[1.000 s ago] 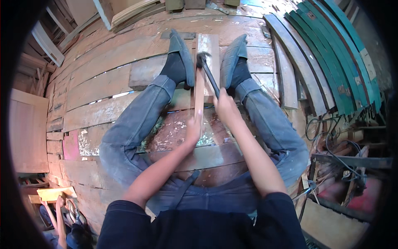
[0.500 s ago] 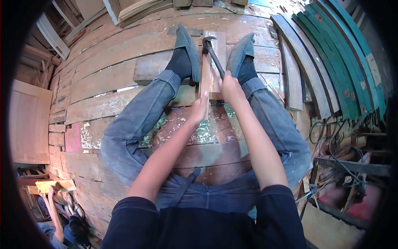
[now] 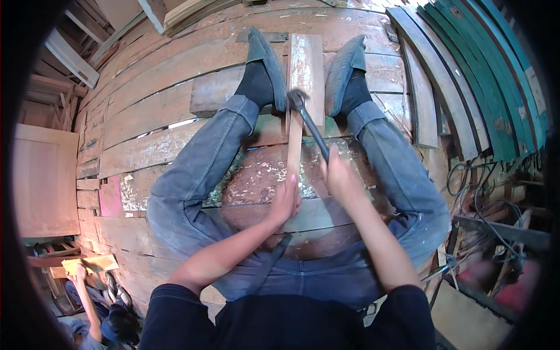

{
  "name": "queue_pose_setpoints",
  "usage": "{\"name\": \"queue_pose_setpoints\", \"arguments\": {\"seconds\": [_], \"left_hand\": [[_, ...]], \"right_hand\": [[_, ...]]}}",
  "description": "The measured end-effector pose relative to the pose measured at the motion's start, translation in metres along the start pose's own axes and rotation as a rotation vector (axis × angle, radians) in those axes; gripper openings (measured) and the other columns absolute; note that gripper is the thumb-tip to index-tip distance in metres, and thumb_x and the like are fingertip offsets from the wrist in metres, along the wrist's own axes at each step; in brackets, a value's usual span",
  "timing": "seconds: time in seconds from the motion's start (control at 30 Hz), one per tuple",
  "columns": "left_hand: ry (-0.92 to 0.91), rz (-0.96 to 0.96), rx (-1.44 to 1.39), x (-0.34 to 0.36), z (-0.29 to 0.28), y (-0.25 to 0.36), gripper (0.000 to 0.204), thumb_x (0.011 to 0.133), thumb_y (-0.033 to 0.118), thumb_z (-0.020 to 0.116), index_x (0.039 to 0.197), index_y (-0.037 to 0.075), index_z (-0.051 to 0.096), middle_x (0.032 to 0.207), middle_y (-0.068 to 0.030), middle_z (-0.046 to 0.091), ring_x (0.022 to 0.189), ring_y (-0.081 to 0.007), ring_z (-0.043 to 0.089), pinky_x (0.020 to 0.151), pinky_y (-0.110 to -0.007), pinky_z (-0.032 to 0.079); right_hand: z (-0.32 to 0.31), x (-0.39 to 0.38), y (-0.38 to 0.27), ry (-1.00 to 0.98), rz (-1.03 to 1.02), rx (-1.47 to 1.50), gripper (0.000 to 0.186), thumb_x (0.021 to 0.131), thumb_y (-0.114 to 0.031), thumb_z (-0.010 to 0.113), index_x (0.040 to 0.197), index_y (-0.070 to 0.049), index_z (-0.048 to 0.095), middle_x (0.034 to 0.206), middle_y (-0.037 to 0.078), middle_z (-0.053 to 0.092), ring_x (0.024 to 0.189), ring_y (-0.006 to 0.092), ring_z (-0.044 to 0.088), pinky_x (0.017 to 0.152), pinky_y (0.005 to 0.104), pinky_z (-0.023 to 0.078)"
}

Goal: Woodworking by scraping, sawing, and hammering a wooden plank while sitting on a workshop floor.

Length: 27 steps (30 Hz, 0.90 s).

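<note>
My left hand is closed round the near end of a narrow wooden strip, which points away from me between my legs. In my right hand is a claw hammer, gripped by its dark handle. The hammer's head is slightly blurred and lies over the far part of the strip; whether it touches the wood I cannot tell. Beyond it a wider, pale wooden board lies lengthwise between my two slippered feet. The strip's far end is partly hidden behind the hammer head.
Plank flooring surrounds my bent legs. A short wooden block lies beside my left foot. Long green boards and grey planks are at the right, with tangled cables nearer. At lower left another person holds a yellowish board.
Both my hands have come closer to my body. The strip has slid toward me along with my left hand, and the hammer head has moved nearer, uncovering more of the wide board.
</note>
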<state>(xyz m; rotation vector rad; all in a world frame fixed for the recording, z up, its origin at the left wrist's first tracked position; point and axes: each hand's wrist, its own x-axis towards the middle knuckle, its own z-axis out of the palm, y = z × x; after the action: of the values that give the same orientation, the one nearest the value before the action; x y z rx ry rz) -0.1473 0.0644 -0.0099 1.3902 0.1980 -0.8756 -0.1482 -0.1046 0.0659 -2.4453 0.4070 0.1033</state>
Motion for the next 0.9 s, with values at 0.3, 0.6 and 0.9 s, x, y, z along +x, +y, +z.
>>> {"name": "queue_pose_setpoints", "arguments": {"seconds": [0.3,0.6,0.9], "left_hand": [[0.164,0.184,-0.14,0.097,0.025,0.034,0.046,0.097,0.051,0.039,0.083,0.008,0.046,0.06,-0.0002,0.044,0.046,-0.0122,0.047,0.039,-0.028,0.037],[0.041,-0.002,-0.102,-0.021,0.004,-0.015,0.049,0.098,0.052,0.036,0.087,0.005,0.047,0.059,-0.001,0.039,0.047,-0.0115,0.041,0.04,-0.026,0.035],[-0.413,-0.14,-0.422,-0.011,-0.022,0.0,0.039,0.097,0.042,0.045,0.079,0.008,0.043,0.05,0.0006,0.037,0.036,-0.0088,0.034,0.038,-0.023,0.032]], "right_hand": [[0.014,0.1,-0.005,0.158,-0.098,0.043,0.028,0.092,-0.021,0.052,0.097,0.005,0.043,0.078,0.034,0.06,0.081,0.05,0.059,0.069,0.0563,0.049],[0.003,-0.011,0.026,-0.001,-0.076,0.201,0.024,0.093,-0.021,0.054,0.104,0.0,0.048,0.07,0.026,0.059,0.068,0.0437,0.061,0.06,0.0514,0.046],[-0.075,0.031,0.049,0.266,0.212,1.082,0.032,0.093,-0.034,0.057,0.083,-0.006,0.047,0.055,0.001,0.049,0.037,0.0102,0.045,0.032,0.0254,0.036]]}}
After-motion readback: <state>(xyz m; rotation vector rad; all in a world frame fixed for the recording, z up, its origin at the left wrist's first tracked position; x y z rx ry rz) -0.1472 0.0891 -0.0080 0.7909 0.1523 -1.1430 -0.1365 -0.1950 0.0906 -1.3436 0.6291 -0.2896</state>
